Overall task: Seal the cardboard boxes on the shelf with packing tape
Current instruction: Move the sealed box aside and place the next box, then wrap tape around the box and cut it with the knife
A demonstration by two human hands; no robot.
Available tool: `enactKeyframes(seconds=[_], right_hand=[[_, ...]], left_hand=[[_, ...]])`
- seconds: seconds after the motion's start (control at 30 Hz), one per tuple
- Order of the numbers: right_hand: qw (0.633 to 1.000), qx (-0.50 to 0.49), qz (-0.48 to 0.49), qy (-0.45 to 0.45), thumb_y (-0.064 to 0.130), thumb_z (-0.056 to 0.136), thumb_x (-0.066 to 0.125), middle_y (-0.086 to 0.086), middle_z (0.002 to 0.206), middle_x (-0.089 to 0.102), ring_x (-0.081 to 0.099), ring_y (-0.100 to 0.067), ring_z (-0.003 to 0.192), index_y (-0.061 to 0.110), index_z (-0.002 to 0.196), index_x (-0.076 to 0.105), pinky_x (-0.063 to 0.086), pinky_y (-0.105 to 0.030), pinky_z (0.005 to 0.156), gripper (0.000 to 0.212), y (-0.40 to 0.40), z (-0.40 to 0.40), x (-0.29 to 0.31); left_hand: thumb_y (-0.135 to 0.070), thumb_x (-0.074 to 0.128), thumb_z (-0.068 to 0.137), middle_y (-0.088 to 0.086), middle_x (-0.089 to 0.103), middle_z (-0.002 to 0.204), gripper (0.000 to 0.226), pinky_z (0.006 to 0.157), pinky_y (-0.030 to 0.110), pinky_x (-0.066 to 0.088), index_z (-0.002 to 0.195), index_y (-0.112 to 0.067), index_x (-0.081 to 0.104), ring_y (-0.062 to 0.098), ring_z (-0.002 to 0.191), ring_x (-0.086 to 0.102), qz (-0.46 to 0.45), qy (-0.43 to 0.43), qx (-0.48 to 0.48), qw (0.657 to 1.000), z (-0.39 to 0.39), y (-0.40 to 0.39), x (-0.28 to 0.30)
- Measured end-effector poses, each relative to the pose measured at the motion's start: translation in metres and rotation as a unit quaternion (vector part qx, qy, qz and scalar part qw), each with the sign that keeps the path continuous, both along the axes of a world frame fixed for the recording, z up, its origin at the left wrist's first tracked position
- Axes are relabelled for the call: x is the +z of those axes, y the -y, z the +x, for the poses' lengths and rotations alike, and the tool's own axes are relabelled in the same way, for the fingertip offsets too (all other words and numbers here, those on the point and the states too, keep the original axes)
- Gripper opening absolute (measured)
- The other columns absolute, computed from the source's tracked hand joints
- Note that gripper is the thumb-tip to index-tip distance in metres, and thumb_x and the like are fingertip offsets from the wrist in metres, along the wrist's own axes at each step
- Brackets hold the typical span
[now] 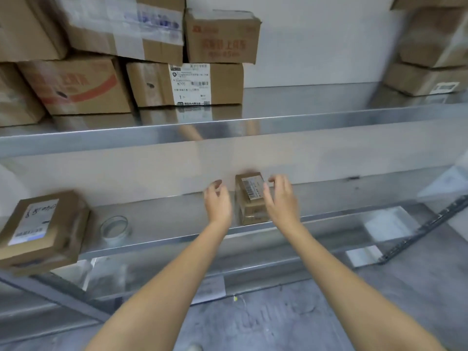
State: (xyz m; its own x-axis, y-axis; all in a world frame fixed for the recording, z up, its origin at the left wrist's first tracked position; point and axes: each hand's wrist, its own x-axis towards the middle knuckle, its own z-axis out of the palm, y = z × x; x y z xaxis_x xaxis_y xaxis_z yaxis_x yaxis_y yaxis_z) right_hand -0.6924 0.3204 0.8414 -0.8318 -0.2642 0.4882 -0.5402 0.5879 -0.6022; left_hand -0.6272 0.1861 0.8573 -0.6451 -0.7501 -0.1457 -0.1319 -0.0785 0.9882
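A small box (250,198) of plain brown cardboard stands on the middle shelf (177,219), a smooth sheet of grey, reflective metal with a folded front lip. The box is a squat block with a white barcode label stuck on its top. Both bare forearms reach in from below. The left hand (217,201) hovers just beside the box's left face, fingers loosely curved, grip released and holding nothing. The right hand (279,198) is at the box's right side, fingers bent above the label edge; whether they touch the cardboard is blurred, but the grip is not clenched on anything.

Well to the left on the same shelf lies a tape roll (115,229), a clear, glossy ring lying flat. Further left, a flat box (43,229) with a white label and handwriting overhangs the shelf's front edge, tilted.

The upper shelf (304,122), also shiny metal, carries stacked boxes (152,59) of creased brown cardboard, some banded with clear tape, some printed in red, one bearing a shipping label. More boxes (430,54) sit at the far right.
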Motion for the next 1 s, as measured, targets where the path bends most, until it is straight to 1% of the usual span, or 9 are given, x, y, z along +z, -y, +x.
enactKeyframes(seconds=[0.13, 0.3, 0.4, 0.53, 0.6, 0.7, 0.8, 0.93, 1.0], right_hand=[[0.956, -0.071, -0.038, 0.281, 0.035, 0.101, 0.045, -0.02, 0.137, 0.049, 0.045, -0.032, 0.128, 0.0, 0.135, 0.046, 0.033, -0.036, 0.106, 0.049, -0.005, -0.024, -0.041], [0.893, -0.087, -0.1, 0.431, 0.047, 0.101, 0.035, -0.016, 0.143, 0.048, 0.046, -0.03, 0.131, 0.005, 0.141, 0.042, 0.035, -0.039, 0.11, 0.058, 0.012, -0.055, -0.063], [0.876, -0.075, -0.125, 0.46, 0.043, 0.103, 0.032, -0.007, 0.133, 0.055, 0.052, -0.023, 0.122, 0.005, 0.136, 0.049, 0.038, -0.027, 0.098, 0.054, 0.02, -0.06, -0.063], [0.884, -0.08, -0.137, 0.439, 0.04, 0.102, 0.039, -0.009, 0.12, 0.063, 0.058, -0.024, 0.111, 0.006, 0.126, 0.058, 0.038, -0.024, 0.082, 0.045, 0.028, -0.052, -0.064], [0.889, -0.111, -0.16, 0.415, 0.037, 0.1, 0.046, -0.005, 0.115, 0.063, 0.057, -0.019, 0.105, 0.009, 0.124, 0.057, 0.038, -0.024, 0.082, 0.039, 0.034, -0.039, -0.066], [0.878, -0.125, -0.247, 0.391, 0.034, 0.096, 0.055, 0.001, 0.113, 0.063, 0.057, -0.015, 0.105, 0.015, 0.122, 0.057, 0.04, -0.022, 0.083, 0.032, 0.049, -0.013, -0.066], [0.873, -0.123, -0.295, 0.369, 0.033, 0.095, 0.058, 0.007, 0.107, 0.064, 0.059, -0.01, 0.103, 0.018, 0.118, 0.059, 0.044, -0.019, 0.082, 0.027, 0.068, 0.004, -0.059], [0.875, -0.084, -0.318, 0.356, 0.03, 0.093, 0.062, 0.007, 0.109, 0.068, 0.062, -0.004, 0.101, 0.017, 0.119, 0.06, 0.048, -0.016, 0.083, 0.029, 0.093, 0.012, -0.042], [0.88, -0.062, -0.312, 0.354, 0.025, 0.093, 0.061, 0.005, 0.103, 0.069, 0.063, -0.003, 0.093, 0.013, 0.114, 0.062, 0.048, -0.01, 0.075, 0.024, 0.107, 0.012, -0.034]], left_hand=[[-0.028, 0.036, 0.105, 0.005, 0.038, 0.152, 0.044, 0.109, 0.026, 0.026, 0.145, -0.011, 0.04, 0.019, 0.14, 0.033, 0.108, 0.103, -0.119, 0.982, -0.013, -0.002, -0.021], [-0.031, 0.024, 0.107, -0.015, 0.035, 0.136, 0.043, 0.11, 0.03, 0.025, 0.148, -0.019, 0.032, 0.009, 0.127, 0.037, 0.16, 0.101, -0.232, 0.954, -0.033, -0.006, -0.028], [-0.04, 0.022, 0.107, -0.019, 0.047, 0.127, 0.037, 0.111, 0.034, 0.033, 0.134, -0.029, 0.045, 0.002, 0.11, 0.053, 0.181, 0.101, -0.269, 0.941, -0.05, -0.003, -0.047], [-0.061, 0.032, 0.088, -0.01, 0.067, 0.124, 0.055, 0.106, 0.048, 0.043, 0.132, -0.036, 0.053, 0.016, 0.115, 0.063, 0.173, 0.103, -0.263, 0.944, -0.073, 0.007, -0.114], [-0.067, 0.039, 0.083, -0.009, 0.067, 0.122, 0.056, 0.104, 0.047, 0.044, 0.127, -0.036, 0.055, 0.017, 0.115, 0.062, 0.155, 0.117, -0.258, 0.946, -0.065, 0.008, -0.091], [-0.047, 0.039, 0.1, -0.001, 0.062, 0.12, 0.031, 0.103, 0.039, 0.043, 0.117, -0.023, 0.046, 0.016, 0.113, 0.057, 0.159, 0.089, -0.213, 0.96, -0.05, 0.016, -0.063], [-0.038, 0.034, 0.103, -0.001, 0.06, 0.113, 0.025, 0.104, 0.047, 0.045, 0.113, -0.019, 0.047, 0.026, 0.11, 0.06, 0.151, 0.063, -0.188, 0.968, -0.04, 0.035, -0.052], [-0.023, 0.032, 0.106, 0.001, 0.056, 0.1, 0.018, 0.061, 0.013, 0.052, 0.12, -0.015, 0.041, 0.009, 0.08, 0.058, 0.141, 0.034, -0.16, 0.976, -0.015, 0.063, -0.045], [-0.024, 0.039, 0.105, 0.004, 0.061, 0.112, 0.028, 0.071, 0.013, 0.049, 0.132, -0.023, 0.032, 0.01, 0.09, 0.06, 0.13, 0.028, -0.15, 0.98, 0.002, 0.082, -0.049]])
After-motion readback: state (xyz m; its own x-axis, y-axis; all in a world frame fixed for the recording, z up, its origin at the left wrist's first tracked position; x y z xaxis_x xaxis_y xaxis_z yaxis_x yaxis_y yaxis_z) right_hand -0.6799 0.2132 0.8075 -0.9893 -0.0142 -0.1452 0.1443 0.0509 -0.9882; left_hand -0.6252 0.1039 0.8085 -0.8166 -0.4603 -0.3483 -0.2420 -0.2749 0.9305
